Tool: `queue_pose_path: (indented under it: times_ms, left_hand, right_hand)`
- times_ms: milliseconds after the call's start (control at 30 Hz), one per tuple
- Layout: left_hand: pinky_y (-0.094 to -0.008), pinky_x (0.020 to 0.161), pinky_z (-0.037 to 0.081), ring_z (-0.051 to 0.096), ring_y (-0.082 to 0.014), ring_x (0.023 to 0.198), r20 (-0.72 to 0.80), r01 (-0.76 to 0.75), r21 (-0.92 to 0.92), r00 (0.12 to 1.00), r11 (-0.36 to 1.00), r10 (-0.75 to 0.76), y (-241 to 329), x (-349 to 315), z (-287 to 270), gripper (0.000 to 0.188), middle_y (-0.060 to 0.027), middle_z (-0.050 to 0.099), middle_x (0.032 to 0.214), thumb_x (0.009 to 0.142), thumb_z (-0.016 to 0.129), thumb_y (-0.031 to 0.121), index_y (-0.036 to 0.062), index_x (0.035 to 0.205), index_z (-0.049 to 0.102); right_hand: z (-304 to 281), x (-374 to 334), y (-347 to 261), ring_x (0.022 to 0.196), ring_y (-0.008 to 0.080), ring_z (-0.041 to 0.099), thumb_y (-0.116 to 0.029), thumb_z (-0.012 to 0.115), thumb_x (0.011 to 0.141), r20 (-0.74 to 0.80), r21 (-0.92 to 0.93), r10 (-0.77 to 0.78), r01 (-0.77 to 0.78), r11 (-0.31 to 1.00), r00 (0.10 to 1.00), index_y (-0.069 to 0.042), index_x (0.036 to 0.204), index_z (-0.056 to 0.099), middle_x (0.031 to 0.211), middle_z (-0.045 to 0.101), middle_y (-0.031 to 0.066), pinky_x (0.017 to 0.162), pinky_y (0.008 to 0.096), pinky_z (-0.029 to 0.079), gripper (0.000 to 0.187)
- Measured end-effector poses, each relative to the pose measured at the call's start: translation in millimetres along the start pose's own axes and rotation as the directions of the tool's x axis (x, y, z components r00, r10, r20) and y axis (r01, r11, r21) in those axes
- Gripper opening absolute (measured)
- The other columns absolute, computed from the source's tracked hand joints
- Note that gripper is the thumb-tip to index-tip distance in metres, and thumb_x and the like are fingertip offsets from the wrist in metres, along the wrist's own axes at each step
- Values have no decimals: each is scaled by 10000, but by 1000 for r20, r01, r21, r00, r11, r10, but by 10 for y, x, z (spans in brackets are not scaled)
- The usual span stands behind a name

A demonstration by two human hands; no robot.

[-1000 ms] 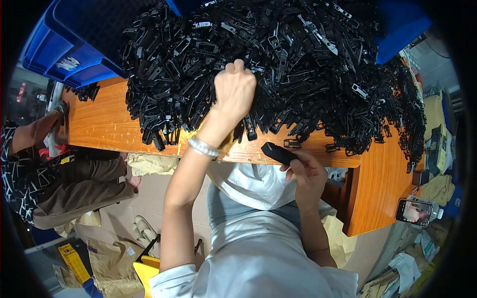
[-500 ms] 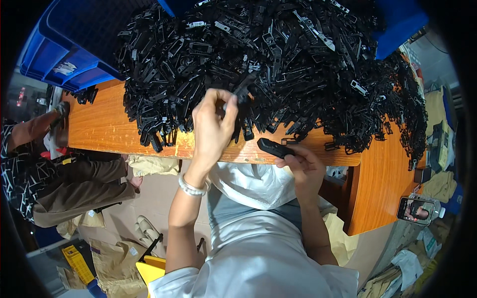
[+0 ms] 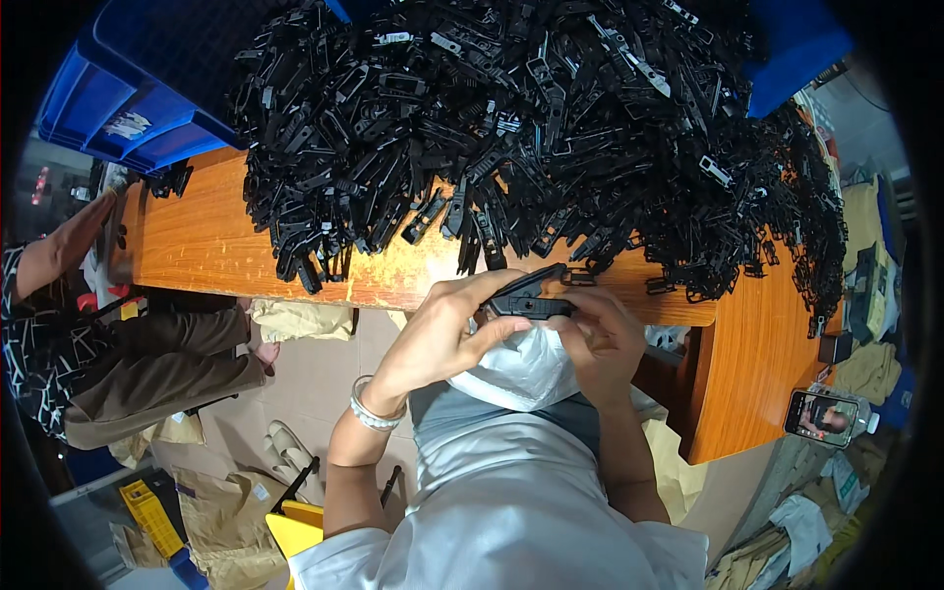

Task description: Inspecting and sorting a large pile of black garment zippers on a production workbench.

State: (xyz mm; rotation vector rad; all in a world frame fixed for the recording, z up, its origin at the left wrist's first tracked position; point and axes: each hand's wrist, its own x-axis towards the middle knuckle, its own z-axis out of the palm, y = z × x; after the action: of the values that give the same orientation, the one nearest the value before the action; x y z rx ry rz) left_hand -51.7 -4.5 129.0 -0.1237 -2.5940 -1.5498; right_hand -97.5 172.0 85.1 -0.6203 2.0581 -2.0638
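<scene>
My left hand (image 3: 447,329), with a white beaded bracelet on its wrist, and my right hand (image 3: 602,339) meet above the table's front edge. Their fingers and thumbs close on a long black plastic part (image 3: 536,308) from its two ends. A second thin black piece (image 3: 536,279) lies along its far side, touching it or nearly so; my fingers partly cover both. Just beyond, a big heap of similar black plastic pieces (image 3: 393,128), some with shiny metal bits, covers the wooden table (image 3: 206,241).
Blue crates (image 3: 147,113) stand at the far left, and another blue bin (image 3: 796,54) at the far right. A white bag (image 3: 521,379) hangs over my lap. A phone (image 3: 824,417) leans at the right. To the left sits another person (image 3: 128,364).
My left hand has come back from the heap with a black piece and joined my right hand. The part in my right hand has turned level between both hands.
</scene>
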Motion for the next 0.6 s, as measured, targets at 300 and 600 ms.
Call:
queue_pose_path:
  times_ms: [300,600]
  left_hand:
    - [-232,549,492,623,-135,594,75,34,-127,997,991,-25,-99,-74,46,369,-145,640,801,739,666,36,-81,1071,556]
    - [-302,645,485,612,-185,699,-4,-139,-210,990,968,141,-365,-109,116,191,-114,643,809,810,615,124,-18,935,643]
  right_hand:
    - [-22,65,-63,858,166,554,141,520,647,63,-211,-76,88,974,995,40,1015,581,984,538,112,763,240,459,387]
    - [-113,77,-48,650,114,545,91,579,696,151,101,58,-74,992,987,53,961,604,893,552,106,562,213,442,270]
